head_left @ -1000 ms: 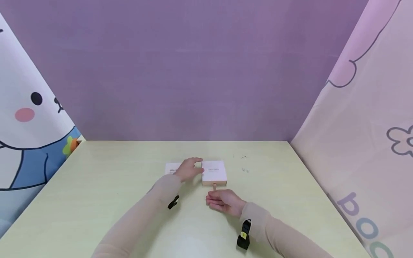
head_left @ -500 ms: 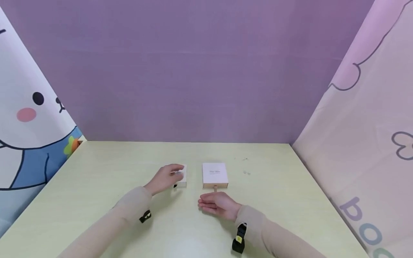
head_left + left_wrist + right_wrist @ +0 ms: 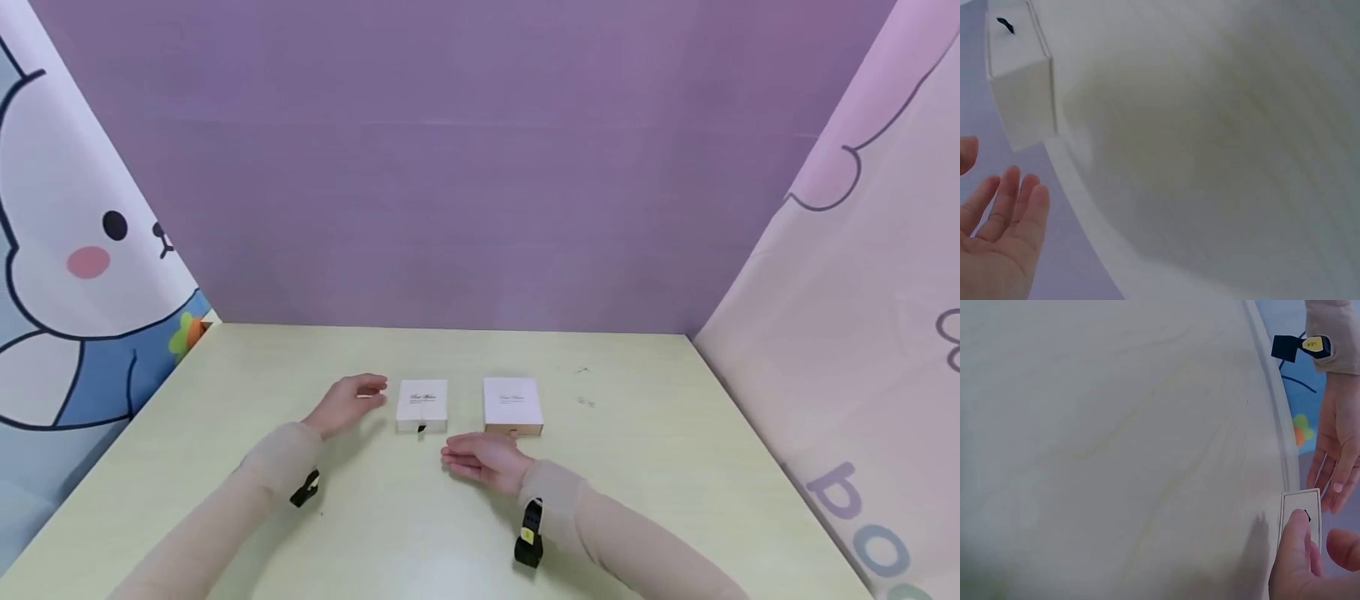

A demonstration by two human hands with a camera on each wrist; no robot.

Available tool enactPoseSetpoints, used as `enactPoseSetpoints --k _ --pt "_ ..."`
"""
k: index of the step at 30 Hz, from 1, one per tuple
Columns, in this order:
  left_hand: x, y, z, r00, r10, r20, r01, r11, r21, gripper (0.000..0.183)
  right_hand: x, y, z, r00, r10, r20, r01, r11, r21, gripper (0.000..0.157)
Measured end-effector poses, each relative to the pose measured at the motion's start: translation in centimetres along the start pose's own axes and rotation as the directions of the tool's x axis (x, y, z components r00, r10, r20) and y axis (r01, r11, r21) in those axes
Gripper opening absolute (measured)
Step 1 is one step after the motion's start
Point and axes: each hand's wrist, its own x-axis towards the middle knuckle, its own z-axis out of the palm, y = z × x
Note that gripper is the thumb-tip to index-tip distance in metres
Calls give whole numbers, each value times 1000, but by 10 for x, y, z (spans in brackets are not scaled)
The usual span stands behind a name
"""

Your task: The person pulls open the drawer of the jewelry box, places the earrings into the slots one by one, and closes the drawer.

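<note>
Two flat, square boxes with small print on their lids lie side by side on the table. The left one, a white box (image 3: 422, 404), has a small black pull tab on its front. The right one, a white box with a tan front (image 3: 513, 402), has its tan tab partly hidden behind my right hand. My left hand (image 3: 348, 402) is just left of the white box, apart from it, fingers extended and thumb spread. My right hand (image 3: 487, 461) is in front of the gap between the boxes, fingers extended. In the right wrist view its index finger overlaps the black-tabbed box (image 3: 1291, 500).
The pale wooden table (image 3: 360, 533) ends at a purple backdrop (image 3: 480, 167). Printed cloths hang at both sides, a cartoon one (image 3: 112, 275) on the left and a pink one (image 3: 840, 333) on the right. Faint dark marks (image 3: 586, 402) show right of the boxes.
My left hand has gone from the tan-fronted box's left edge, over the white box, to beyond its left side. My right hand has shifted left from the tan tab. Both boxes stay put.
</note>
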Motion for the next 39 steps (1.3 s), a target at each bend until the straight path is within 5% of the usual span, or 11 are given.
enactPoseSetpoints --k 10,17,20,24,31,39 --pt "19 -6 2 999 -24 22 24 1000 10 45 23 4 18 997 -18 -69 21 999 43 28" --pt "35 -11 11 995 -84 60 90 990 -107 49 33 6 33 996 -19 -87 23 999 42 26" --pt "38 -11 15 995 -58 82 69 987 -147 54 36 7 36 995 -14 -98 19 999 51 27" --pt "40 -5 20 995 -22 100 38 986 -161 59 37 8 39 990 -12 -141 24 996 83 27" --pt "44 -4 28 985 -130 110 150 969 -194 47 40 9 44 988 5 -157 9 996 90 24" --pt "41 -7 25 988 -101 121 125 970 -207 45 46 12 48 982 0 -187 15 997 76 25"
